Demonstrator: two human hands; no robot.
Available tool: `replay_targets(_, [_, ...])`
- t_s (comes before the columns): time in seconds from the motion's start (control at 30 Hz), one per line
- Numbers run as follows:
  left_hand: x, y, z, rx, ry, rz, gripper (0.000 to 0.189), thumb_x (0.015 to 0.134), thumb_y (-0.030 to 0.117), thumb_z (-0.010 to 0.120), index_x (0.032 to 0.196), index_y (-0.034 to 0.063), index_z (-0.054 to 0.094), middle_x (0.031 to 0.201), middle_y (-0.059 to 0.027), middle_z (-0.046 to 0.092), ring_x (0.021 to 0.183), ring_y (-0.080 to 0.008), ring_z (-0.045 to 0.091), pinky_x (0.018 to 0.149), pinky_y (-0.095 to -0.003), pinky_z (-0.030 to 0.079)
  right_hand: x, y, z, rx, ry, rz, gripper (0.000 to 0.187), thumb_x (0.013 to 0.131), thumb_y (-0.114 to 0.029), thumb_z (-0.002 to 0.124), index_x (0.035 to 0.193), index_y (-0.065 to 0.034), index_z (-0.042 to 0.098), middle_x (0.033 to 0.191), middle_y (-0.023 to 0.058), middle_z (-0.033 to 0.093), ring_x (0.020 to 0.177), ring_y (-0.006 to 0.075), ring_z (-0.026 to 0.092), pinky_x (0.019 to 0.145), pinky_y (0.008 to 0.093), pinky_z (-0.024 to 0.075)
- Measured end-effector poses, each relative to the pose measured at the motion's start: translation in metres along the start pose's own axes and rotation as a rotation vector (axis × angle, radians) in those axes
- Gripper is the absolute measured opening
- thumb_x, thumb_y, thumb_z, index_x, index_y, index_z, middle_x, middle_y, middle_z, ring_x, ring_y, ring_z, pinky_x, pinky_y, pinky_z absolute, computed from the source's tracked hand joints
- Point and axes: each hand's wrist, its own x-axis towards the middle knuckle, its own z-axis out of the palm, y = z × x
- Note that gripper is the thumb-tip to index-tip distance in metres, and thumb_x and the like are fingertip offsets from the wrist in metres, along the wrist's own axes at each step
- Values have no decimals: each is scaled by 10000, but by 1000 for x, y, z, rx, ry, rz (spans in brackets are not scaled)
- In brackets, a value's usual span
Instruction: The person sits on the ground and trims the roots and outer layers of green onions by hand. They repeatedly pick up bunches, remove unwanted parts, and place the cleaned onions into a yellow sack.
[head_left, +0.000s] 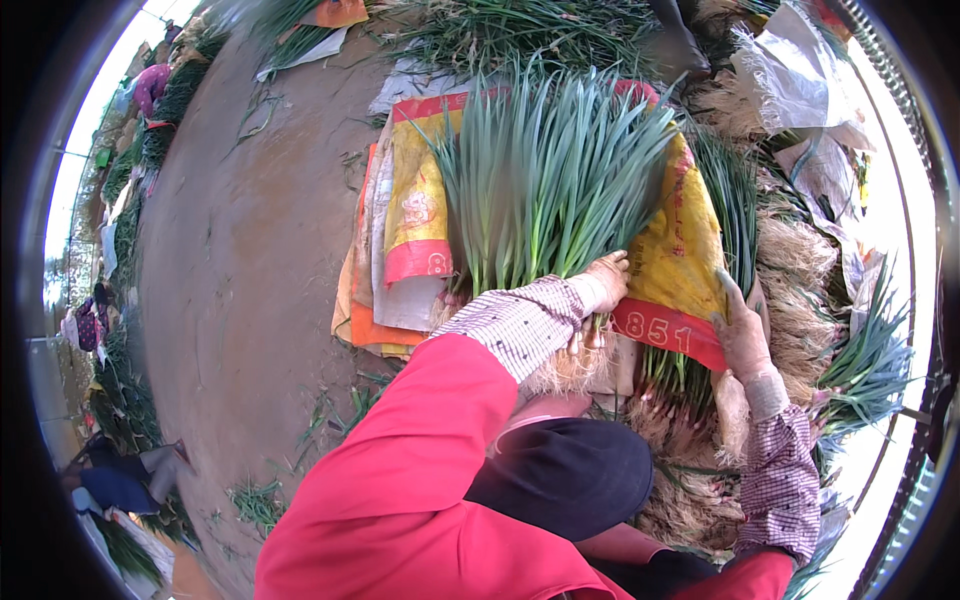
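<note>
A large bunch of green onions (555, 180) fans out before me, leaves pointing away and pale roots (574, 367) towards my knee. Across its lower stems lies my left forearm, and my left hand (606, 282) curls over the stems at the bunch's right side. My right hand (744, 337) grips the right edge of a yellow and red woven sack (667, 247), thumb on its printed face. The sack lies partly under the leaves and covers part of a second bunch of green onions (675, 379), whose stems and roots show below it.
Rooted bunches (795, 277) are stacked along the right, with white woven sacks (795, 75) above. Folded sacks (409, 292) lie under the bunch's left side. More green onions (525, 30) lie beyond. Bare earth floor (240, 225) stretches left, towards other people (124, 480) and produce.
</note>
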Motion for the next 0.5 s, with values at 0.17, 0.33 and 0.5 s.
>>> replay_targets(0.17, [-18,-5,-29,-762,623,280,274,735,28,522,969,88,652,1125,-90,609,1087,-268,555,990,-386,403,-7,35,-1,-128,280,26,759,793,103,596,1449,-139,303,1381,157,455,1268,279,449,1050,319,350])
replay_targets(0.33, [-206,-16,70,-1137,1399,-815,146,907,164,529,812,76,596,854,-85,606,831,-200,587,783,-354,479,-70,17,4,-415,611,-179,531,842,85,508,1347,-68,456,1275,140,521,1114,279,531,981,337,427])
replay_targets(0.5, [-281,-39,216,-1309,859,-1248,492,956,361,467,1240,-40,477,1155,-185,543,1026,-248,519,929,-347,404,-79,-27,107,85,165,-122,616,794,-86,695,1359,-73,449,1352,156,473,1270,273,431,1083,361,322])
